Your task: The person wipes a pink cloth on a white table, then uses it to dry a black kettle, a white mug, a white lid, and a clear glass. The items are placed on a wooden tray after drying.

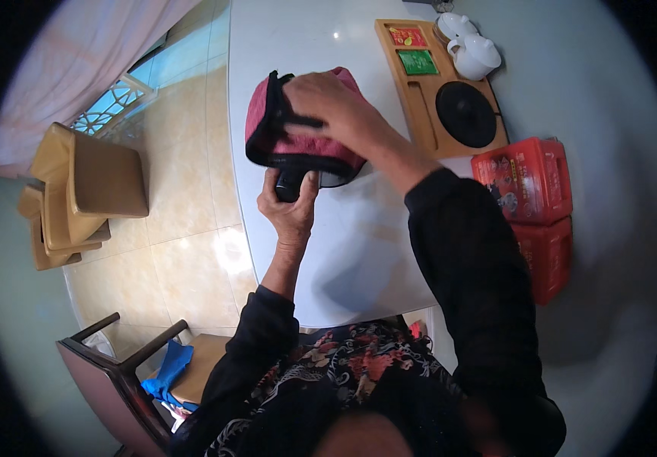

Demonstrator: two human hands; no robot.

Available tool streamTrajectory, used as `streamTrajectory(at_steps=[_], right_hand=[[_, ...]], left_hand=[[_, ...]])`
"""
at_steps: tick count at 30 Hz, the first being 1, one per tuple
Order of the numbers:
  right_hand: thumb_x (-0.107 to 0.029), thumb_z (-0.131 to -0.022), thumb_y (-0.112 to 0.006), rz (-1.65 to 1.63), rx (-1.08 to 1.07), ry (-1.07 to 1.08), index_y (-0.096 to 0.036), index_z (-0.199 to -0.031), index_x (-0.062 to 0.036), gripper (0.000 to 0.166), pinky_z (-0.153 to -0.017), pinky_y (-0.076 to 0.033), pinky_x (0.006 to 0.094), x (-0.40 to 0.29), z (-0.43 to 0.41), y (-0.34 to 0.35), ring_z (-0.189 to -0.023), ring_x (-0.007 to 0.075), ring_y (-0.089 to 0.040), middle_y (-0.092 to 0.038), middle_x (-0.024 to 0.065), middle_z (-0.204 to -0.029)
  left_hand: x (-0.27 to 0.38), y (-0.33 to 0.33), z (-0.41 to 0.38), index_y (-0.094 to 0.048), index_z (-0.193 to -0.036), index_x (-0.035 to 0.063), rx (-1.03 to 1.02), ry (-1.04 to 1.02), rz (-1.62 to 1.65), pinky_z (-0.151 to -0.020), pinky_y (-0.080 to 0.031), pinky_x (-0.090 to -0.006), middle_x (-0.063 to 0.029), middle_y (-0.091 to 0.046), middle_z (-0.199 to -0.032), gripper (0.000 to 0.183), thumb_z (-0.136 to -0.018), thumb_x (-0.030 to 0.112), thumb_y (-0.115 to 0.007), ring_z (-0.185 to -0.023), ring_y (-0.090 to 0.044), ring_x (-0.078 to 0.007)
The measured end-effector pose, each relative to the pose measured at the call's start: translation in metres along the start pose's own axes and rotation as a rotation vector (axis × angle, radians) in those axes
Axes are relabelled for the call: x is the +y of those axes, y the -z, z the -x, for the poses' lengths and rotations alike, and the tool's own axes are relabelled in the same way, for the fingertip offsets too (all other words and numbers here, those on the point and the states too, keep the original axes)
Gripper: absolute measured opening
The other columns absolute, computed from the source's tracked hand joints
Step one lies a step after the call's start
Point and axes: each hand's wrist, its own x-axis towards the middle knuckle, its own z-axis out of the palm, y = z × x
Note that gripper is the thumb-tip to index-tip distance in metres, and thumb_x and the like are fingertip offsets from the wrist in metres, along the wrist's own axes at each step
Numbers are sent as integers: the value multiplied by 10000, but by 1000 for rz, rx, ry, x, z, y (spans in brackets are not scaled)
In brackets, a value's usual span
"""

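Observation:
My left hand point(291, 200) is closed around a black handle point(288, 184), with the thumb along its side. The handle belongs to an object mostly hidden by a pink cloth with black edging point(343, 151); a shiny curved rim shows below it. From above, my right hand point(328, 103) holds the cloth against this object, its fingers bent and blurred by motion. Everything is held above the white table point(305, 251). What the cloth covers cannot be told.
A wooden tea tray point(428, 131) holds a black round base point(465, 114), a red packet point(407, 37) and a green packet point(417, 61). A white teapot point(476, 57) stands beyond. Red plastic cases point(525, 180) lie at right. Tan chairs point(106, 177) and a wooden armchair point(117, 365) are left.

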Motion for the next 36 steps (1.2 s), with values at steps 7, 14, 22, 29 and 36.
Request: streamTrajectory(at_steps=[7,14,22,29,36], right_hand=[[-243,-835,-383,181,-473,38,-525,-957,-33,281,-690,-419,316,66,-48,-1,-700,221,-462,-558,149,-834],[-461,-863,-425,-598,-455,-287,-560,-1147,-177,423,-913,-399,351,144,-20,-25,-1022,182,-543,-576,46,-1138],[-289,-885,-498,-1765,322,-568,-519,-1147,-60,349,-887,-428,277,92,67,-55,-982,173,-544,-571,81,-1103],[-293,-887,-488,-1903,486,-623,-518,-1140,-61,345,-878,-435,283,81,113,-68,-967,175,-548,-574,78,-1086],[-297,-889,-477,-2037,680,-680,-517,-1133,-62,341,-868,-443,289,40,118,-100,-953,177,-552,-577,75,-1070]], left_hand=[[3,-11,-1,-584,-1043,-3,-47,-42,13,-708,-489,-247,-104,-651,-829,415,-690,178,-709,-751,-621,-143],[2,-4,-6,-601,-1009,5,-107,-33,23,-717,-490,-257,-110,-656,-836,400,-680,201,-717,-755,-633,-166],[-4,4,-8,-605,-999,1,-86,-60,-14,-708,-493,-266,-104,-652,-832,416,-681,245,-716,-742,-629,-171],[-5,-2,-8,-608,-1000,11,-79,-90,-39,-681,-499,-252,-102,-645,-802,411,-696,274,-692,-710,-623,-161],[-2,0,-8,-614,-989,16,-49,-75,-42,-678,-497,-248,-100,-645,-828,353,-694,198,-682,-726,-615,-152]])
